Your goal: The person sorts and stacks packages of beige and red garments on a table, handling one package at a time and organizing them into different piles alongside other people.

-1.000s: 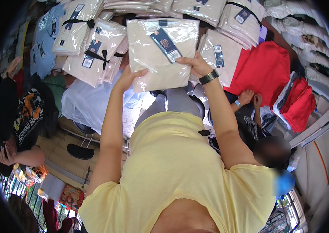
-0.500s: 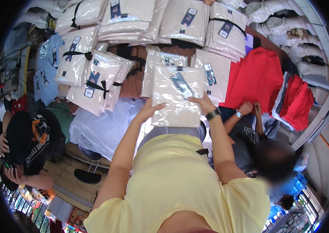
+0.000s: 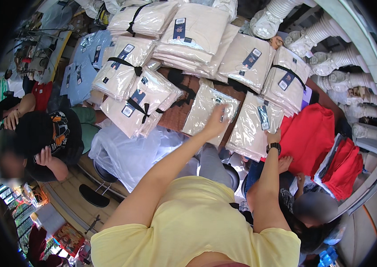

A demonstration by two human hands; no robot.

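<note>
A flat beige garment folded in a clear plastic bag lies at the near edge of the table. My left hand reaches over it, fingers stretched out near its dark label and partly blurred. To the right, a second bagged beige garment with a dark tag lies tilted on the near edge. My right hand, with a dark watch on the wrist, is closed on its right corner; some of the fingers are hidden.
Tied stacks of bagged beige garments stand at left and along the back. Red cloth lies at right, where a co-worker's hand rests nearby. Clear plastic sheeting hangs at front left. Another person sits at left.
The bagged garment held in front of me by both hands has gone down onto the right side of the table. My left hand has left it and moved forward over the other bag. The view has turned.
</note>
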